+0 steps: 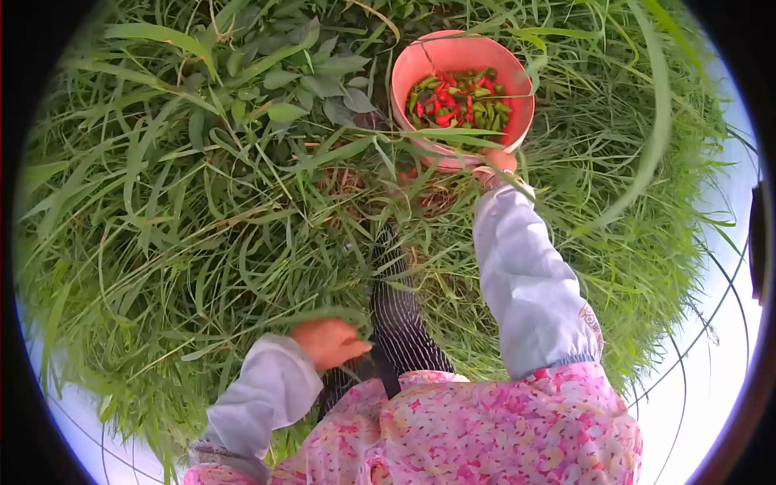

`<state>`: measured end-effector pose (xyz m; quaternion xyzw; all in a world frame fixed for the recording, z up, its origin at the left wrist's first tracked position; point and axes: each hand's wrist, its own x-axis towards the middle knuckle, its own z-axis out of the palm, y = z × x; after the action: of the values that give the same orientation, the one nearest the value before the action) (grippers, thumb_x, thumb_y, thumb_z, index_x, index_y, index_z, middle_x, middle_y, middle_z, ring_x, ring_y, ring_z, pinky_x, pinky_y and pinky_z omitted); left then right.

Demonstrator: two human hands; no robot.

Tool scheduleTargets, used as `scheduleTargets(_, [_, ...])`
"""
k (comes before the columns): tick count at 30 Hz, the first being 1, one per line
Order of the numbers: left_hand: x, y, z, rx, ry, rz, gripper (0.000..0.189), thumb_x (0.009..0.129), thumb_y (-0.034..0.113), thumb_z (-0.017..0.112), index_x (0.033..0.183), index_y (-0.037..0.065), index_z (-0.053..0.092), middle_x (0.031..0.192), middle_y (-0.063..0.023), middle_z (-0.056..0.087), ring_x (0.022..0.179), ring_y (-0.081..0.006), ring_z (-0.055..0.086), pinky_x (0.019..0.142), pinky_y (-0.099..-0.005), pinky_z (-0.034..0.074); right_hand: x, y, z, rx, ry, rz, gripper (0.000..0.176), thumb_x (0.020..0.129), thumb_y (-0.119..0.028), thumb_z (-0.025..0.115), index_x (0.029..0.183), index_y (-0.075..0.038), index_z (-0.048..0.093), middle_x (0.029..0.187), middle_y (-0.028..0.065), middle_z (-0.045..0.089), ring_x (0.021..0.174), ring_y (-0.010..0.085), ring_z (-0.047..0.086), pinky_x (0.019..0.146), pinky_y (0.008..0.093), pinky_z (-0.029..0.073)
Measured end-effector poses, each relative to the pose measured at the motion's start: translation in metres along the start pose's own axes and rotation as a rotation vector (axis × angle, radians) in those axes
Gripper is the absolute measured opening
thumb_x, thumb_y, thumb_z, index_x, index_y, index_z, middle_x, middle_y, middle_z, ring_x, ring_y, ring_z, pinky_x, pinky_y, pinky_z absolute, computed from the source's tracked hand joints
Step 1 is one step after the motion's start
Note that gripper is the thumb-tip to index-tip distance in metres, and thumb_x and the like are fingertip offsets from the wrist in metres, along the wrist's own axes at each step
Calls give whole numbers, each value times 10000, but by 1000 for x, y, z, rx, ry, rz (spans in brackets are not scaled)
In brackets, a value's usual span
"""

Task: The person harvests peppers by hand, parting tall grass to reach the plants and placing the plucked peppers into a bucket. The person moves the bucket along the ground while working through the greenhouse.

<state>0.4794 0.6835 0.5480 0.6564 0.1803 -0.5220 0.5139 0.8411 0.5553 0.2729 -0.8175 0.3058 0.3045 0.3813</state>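
At the upper right, my right hand (499, 162) is closed on the near rim of a pink bucket (420, 58). The bucket leans so that its inside faces me, and red and green chili peppers (459, 101) lie in it. Grass blades cross in front of the rim and partly cover that hand. My left hand (327, 343) is low and close to my body, beside my leg, with its fingers curled together. Whatever those fingers may hold is too small or hidden to make out.
Tall grass (202, 234) surrounds me, with long blades arching over the bucket. A broad-leaved plant (315, 77) grows to the left of the bucket. My leg in dark striped trousers (402, 315) stands between my arms. Thin dark lines (687, 356) cross the bright right edge.
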Motion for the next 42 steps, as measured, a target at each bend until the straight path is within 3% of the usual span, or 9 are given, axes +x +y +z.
scheduleTargets(2, [26,13,-45,-328,420,189,326,798,341,578,655,50,549,625,-118,551,564,-297,537,539,-394,412,-29,-20,-16,-888,-351,-657,171,703,-86,607,797,54,578,708,146,612,561,217,610,466,300,503])
scheduleTargets(3, [37,16,-68,-8,750,210,238,790,276,586,710,53,563,653,-115,556,636,-284,563,573,-391,440,-38,-18,-8,-773,-317,-664,166,704,-78,591,765,75,566,692,152,608,568,213,612,486,294,509])
scheduleTargets(4, [56,9,-89,352,835,110,208,763,168,599,925,37,592,967,-137,582,901,-251,567,727,-340,477,-36,-16,-3,-445,-236,-531,165,711,-64,571,802,72,557,717,156,605,590,234,615,505,322,519])
scheduleTargets(7, [99,-36,-151,910,1218,137,432,736,146,604,1152,87,502,1156,-117,510,928,-275,555,823,-453,441,-78,-35,-12,415,-302,-41,287,737,-40,516,1004,59,475,895,168,577,797,312,598,639,458,517])
scheduleTargets(13, [107,-89,-153,592,761,-608,728,724,310,659,1318,83,304,1206,-158,463,1071,-328,486,901,-477,384,-89,-37,-29,288,-351,-31,188,782,-65,491,949,23,496,871,147,586,779,269,601,658,384,511])
scheduleTargets(19, [95,-168,-34,180,348,-832,924,733,473,635,1389,99,102,1295,-235,365,1156,-383,414,929,-522,346,-59,14,33,387,-172,93,203,780,-32,459,978,7,473,878,143,553,807,285,588,676,405,515])
scheduleTargets(31, [92,-141,117,-200,618,-526,847,755,478,570,1380,83,158,1371,-178,271,1246,-358,287,974,-537,263,-56,50,5,346,-438,120,292,790,-46,460,1082,-59,474,949,89,592,789,227,606,620,325,535])
scheduleTargets(35, [77,-118,122,82,459,-591,877,714,470,625,1359,59,196,1389,-186,220,1263,-322,267,949,-593,252,-76,47,-2,332,-568,165,283,850,-214,503,1097,-78,480,962,68,608,885,203,582,731,342,489])
scheduleTargets(42, [99,-185,182,180,276,-714,560,898,191,370,1398,209,119,1456,-37,142,1305,-284,215,914,-630,285,-110,46,-4,256,-623,170,470,868,-376,507,1194,-52,412,1189,193,485,1068,295,508,813,369,457])
